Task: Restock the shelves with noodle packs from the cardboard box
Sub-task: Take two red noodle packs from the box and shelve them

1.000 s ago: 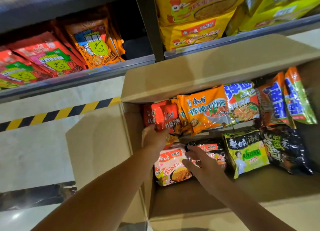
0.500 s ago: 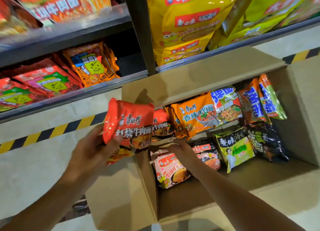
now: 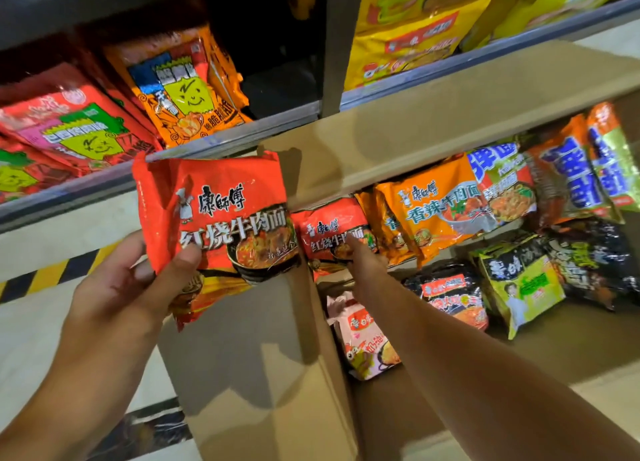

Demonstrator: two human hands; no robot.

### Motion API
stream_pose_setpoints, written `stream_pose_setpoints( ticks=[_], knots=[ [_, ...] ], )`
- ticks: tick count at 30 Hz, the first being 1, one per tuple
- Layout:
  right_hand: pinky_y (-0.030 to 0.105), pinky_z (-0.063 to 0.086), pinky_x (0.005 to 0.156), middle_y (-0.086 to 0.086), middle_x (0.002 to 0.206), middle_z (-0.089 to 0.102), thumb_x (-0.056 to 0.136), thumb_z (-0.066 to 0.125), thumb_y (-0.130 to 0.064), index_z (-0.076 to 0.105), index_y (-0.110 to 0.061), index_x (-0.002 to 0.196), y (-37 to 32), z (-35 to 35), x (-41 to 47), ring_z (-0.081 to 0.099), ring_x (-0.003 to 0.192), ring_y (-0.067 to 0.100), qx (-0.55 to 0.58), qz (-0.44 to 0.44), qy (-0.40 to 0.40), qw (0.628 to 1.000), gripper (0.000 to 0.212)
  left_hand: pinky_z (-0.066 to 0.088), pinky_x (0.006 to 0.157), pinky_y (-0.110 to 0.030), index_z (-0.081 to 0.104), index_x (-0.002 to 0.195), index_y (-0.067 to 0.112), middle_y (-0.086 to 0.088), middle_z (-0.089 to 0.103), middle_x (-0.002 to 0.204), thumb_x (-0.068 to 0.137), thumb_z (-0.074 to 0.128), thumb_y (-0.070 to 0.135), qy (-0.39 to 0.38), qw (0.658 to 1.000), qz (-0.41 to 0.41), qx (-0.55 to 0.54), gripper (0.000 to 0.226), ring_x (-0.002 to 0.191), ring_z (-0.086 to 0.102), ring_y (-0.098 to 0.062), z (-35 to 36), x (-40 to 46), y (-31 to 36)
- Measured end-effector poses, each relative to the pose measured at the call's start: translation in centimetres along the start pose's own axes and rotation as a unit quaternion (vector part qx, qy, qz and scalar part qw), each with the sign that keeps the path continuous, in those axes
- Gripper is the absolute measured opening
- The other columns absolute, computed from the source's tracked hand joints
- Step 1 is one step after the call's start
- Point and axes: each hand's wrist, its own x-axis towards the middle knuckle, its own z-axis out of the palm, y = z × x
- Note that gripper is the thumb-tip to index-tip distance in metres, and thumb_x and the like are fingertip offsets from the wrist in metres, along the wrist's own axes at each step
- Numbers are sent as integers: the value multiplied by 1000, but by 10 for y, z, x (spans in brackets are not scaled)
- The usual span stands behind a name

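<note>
left hand [image 3: 117, 298], at lower left of the frame, grips a red noodle pack [image 3: 221, 218] with the thumb curled over its lower front and the fingers behind it; a second pack edge shows under the first, pressed in the same grip. that pack is held up at centre left, in front of the box's outer left wall and below the grey shelf edge [image 3: 214, 138]. right hand [image 3: 363, 270] reaches in from lower right to the centre of the frame, into the cardboard box [image 3: 263, 374], its fingers touching another red pack [image 3: 329, 232] standing at the box's far left; whether they pinch it or only press on it cannot be told. to the right of that pack, along the far side of the box, stand orange packs [image 3: 440, 204], then blue-lettered packs [image 3: 568, 176] at right. nearer the viewer lie a pink pack [image 3: 363, 343], a black and red pack [image 3: 450, 294], a green pack [image 3: 519, 287] and a black pack [image 3: 588, 259]. on the shelf at upper left lie red snack bags [image 3: 69, 128] and an orange bag [image 3: 183, 90]; yellow bags [image 3: 415, 27] fill the upper right. a yellow and black striped line [image 3: 52, 270] runs along the floor at left.
</note>
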Motion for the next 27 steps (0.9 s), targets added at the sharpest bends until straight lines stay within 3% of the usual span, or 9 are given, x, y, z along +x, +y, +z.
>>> stream_pose_setpoints(
  ticks=[4,8,12,15,17,18,20,22,27],
  knots=[
    [54,42,106,16,134,55,78,77,-53,40,-9,141,2,1,7,52,124,38,-19,-1,41,999,86,61,78,-37,69,117,20,-1,77,106,89,62,21,0,1000,-12,-26,29,98,74,-19,-2,3,-3],
    [44,49,94,12,114,63,81,76,-48,51,-7,132,7,-3,7,58,102,28,-30,-19,20,999,70,60,81,-38,69,117,17,-3,77,104,88,62,18,8,999,-22,-42,30,96,74,-22,-1,2,-1],
    [47,43,105,12,128,56,81,80,-37,46,-7,136,2,-5,-5,51,126,35,-37,-47,45,997,71,60,81,-36,68,119,15,-2,78,103,89,62,15,9,998,-27,-48,31,96,74,-21,-5,-1,1],
    [47,51,99,12,128,59,73,87,-27,45,-15,133,-3,-5,-10,62,108,32,-70,-94,17,993,74,60,80,-31,68,118,16,-2,78,100,90,62,15,10,998,-29,-46,29,93,75,-19,-8,-3,5],
    [45,57,92,7,119,58,76,85,-20,43,-19,136,-8,-10,-15,66,90,22,-162,-159,-18,974,74,60,80,-31,68,118,17,-1,78,100,89,62,17,10,999,-28,-40,29,93,75,-18,-9,-4,6],
    [42,56,93,4,118,58,78,83,-23,43,-19,138,-11,-13,-18,66,93,21,-227,-188,-28,955,73,60,81,-31,67,118,17,-1,78,100,89,62,17,9,999,-29,-37,29,93,75,-17,-9,-4,6],
    [39,52,98,0,119,58,81,79,-42,48,-15,139,-16,-17,-22,62,113,26,-313,-223,-35,922,71,60,82,-32,66,119,16,-1,78,101,90,62,17,10,999,-34,-35,29,94,75,-18,-10,-4,4],
    [37,55,91,0,112,64,76,70,-65,59,-13,127,-23,-19,-26,64,107,25,-355,-245,-25,902,74,60,82,-32,66,118,17,-2,78,100,91,62,19,8,999,-42,-29,27,92,75,-19,-11,-4,4],
    [22,50,54,3,89,70,89,69,-40,67,-12,97,-38,-32,-57,63,68,12,-448,-300,-10,842,30,61,83,-34,65,119,16,-4,78,102,91,65,20,3,998,-67,-19,28,92,75,-22,-14,-6,7]
  ],
)
